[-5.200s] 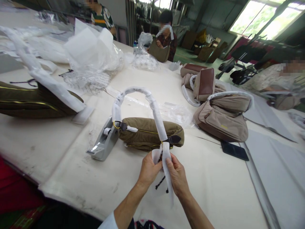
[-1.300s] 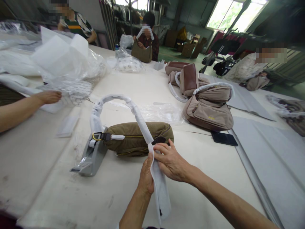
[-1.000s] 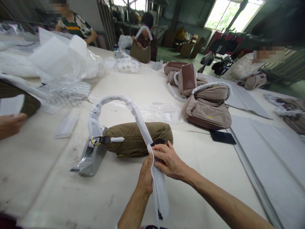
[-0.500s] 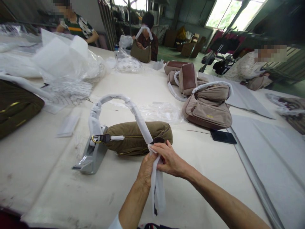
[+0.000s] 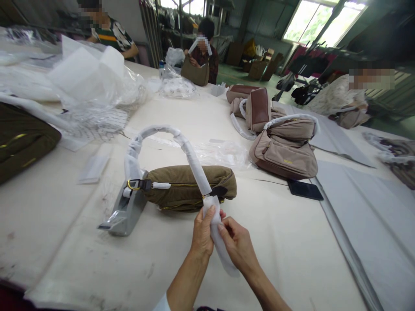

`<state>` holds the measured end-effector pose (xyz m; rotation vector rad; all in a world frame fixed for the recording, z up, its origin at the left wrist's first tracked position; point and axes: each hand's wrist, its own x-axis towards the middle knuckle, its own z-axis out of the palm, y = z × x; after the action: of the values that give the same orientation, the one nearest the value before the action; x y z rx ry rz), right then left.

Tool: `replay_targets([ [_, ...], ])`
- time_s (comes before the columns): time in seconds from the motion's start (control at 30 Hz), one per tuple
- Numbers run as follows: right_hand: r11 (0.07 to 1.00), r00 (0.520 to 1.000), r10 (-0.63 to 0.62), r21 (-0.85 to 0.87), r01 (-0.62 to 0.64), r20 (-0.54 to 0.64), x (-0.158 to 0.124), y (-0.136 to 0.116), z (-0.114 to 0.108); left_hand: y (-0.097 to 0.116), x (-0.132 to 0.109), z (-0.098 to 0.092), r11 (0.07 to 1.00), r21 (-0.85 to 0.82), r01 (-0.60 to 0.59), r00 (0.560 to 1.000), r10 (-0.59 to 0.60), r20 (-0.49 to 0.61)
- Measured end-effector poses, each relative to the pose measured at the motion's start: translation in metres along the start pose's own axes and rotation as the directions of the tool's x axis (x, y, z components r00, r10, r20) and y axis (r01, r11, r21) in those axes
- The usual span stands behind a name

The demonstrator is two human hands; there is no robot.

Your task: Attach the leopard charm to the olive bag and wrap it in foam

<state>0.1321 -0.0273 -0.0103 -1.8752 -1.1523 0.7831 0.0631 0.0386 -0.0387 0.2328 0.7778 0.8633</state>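
Note:
An olive-green handbag [image 5: 188,186] lies on the white table, its arched strap [image 5: 162,134] wound in white foam wrap. The loose end of that white wrap [image 5: 220,244] hangs down from the strap's right end, just in front of the bag. My left hand [image 5: 202,233] is closed around the wrap near the strap's buckle. My right hand [image 5: 238,246] pinches the same wrap a little lower, fingers curled on it. A grey tape dispenser [image 5: 125,211] stands against the bag's left end.
Tan handbags [image 5: 285,151] sit to the right, with a black phone [image 5: 305,190] beside them. Clear plastic and white foam sheets [image 5: 94,82] pile at the left. A dark olive bag [image 5: 22,142] lies at the far left. Other people work at the table's far edge. Grey sheets [image 5: 372,216] cover the right.
My right hand came off the bag's end and dropped beside my left, both now gripping the wrap, which has been twisted into a tighter roll. The neighbour's hand at left withdrew.

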Motion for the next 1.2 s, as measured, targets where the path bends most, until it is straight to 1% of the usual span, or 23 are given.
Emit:
replay_targets([
  [0.07, 0.985, 0.996, 0.068, 0.154, -0.075, 0.05, 0.001, 0.005, 0.0, 0.003, 0.0, -0.001, 1.0, -0.007, 0.024, 1.0, -0.024, 0.008],
  [0.13, 0.962, 0.991, 0.115, 0.242, -0.129, 0.073, 0.001, 0.009, 0.0, 0.004, 0.0, -0.001, 1.0, -0.005, 0.028, 1.0, -0.028, 0.013],
  [0.17, 0.959, 0.992, 0.117, 0.254, -0.126, 0.053, 0.001, 0.01, 0.001, 0.004, 0.0, -0.002, 1.0, -0.004, 0.025, 1.0, -0.025, 0.016],
  [0.27, 0.964, 0.997, 0.073, 0.257, -0.063, -0.029, 0.0, 0.012, 0.005, 0.002, 0.003, -0.001, 0.999, -0.03, 0.036, 0.999, -0.036, 0.0],
  [0.33, 0.95, 0.994, 0.108, 0.296, -0.096, -0.022, -0.001, 0.014, 0.008, 0.0, 0.004, -0.002, 0.997, -0.06, 0.047, 0.999, -0.049, -0.018],
  [0.4, 0.918, 0.982, 0.186, 0.353, -0.181, 0.02, 0.0, 0.016, 0.009, -0.001, 0.005, -0.004, 0.994, -0.085, 0.061, 0.998, -0.064, -0.025],
  [0.47, 0.873, 0.969, 0.241, 0.425, -0.24, 0.053, 0.0, 0.017, 0.01, 0.0, 0.005, -0.006, 0.992, -0.099, 0.082, 0.996, -0.084, -0.011],
  [0.53, 0.808, 0.959, 0.267, 0.52, -0.275, 0.092, 0.002, 0.018, 0.011, 0.001, 0.005, -0.008, 0.987, -0.112, 0.116, 0.993, -0.116, 0.006],
  [0.6, 0.75, 0.954, 0.268, 0.591, -0.295, 0.136, 0.003, 0.019, 0.011, 0.001, 0.004, -0.009, 0.981, -0.123, 0.152, 0.988, -0.151, 0.01],
  [0.67, 0.733, 0.954, 0.257, 0.612, -0.296, 0.154, 0.004, 0.019, 0.012, 0.001, 0.005, -0.009, 0.978, -0.125, 0.165, 0.986, -0.167, -0.004],
  [0.73, 0.739, 0.955, 0.26, 0.607, -0.291, 0.142, 0.005, 0.02, 0.014, 0.001, 0.006, -0.011, 0.983, -0.113, 0.146, 0.989, -0.148, -0.012],
  [0.8, 0.737, 0.952, 0.278, 0.608, -0.296, 0.126, 0.005, 0.02, 0.014, 0.002, 0.006, -0.015, 0.988, -0.105, 0.114, 0.993, -0.113, 0.018],
  [0.9, 0.732, 0.948, 0.296, 0.608, -0.306, 0.121, 0.005, 0.019, 0.014, 0.004, 0.0, -0.025, 0.994, -0.1, 0.051, 0.995, -0.042, 0.092],
  [1.0, 0.731, 0.945, 0.302, 0.605, -0.316, 0.128, 0.005, 0.018, 0.014, 0.003, -0.009, -0.034, 1.0, -0.019, 0.0, 0.992, 0.003, 0.128],
  [1.1, 0.731, 0.945, 0.304, 0.606, -0.313, 0.121, 0.005, 0.018, 0.016, -0.001, -0.016, -0.034, 0.999, 0.038, -0.001, 0.995, -0.003, 0.101],
  [1.2, 0.745, 0.951, 0.287, 0.598, -0.295, 0.112, 0.004, 0.02, 0.021, -0.004, -0.018, -0.028, 1.0, 0.028, -0.007, 0.998, 0.005, 0.062],
])
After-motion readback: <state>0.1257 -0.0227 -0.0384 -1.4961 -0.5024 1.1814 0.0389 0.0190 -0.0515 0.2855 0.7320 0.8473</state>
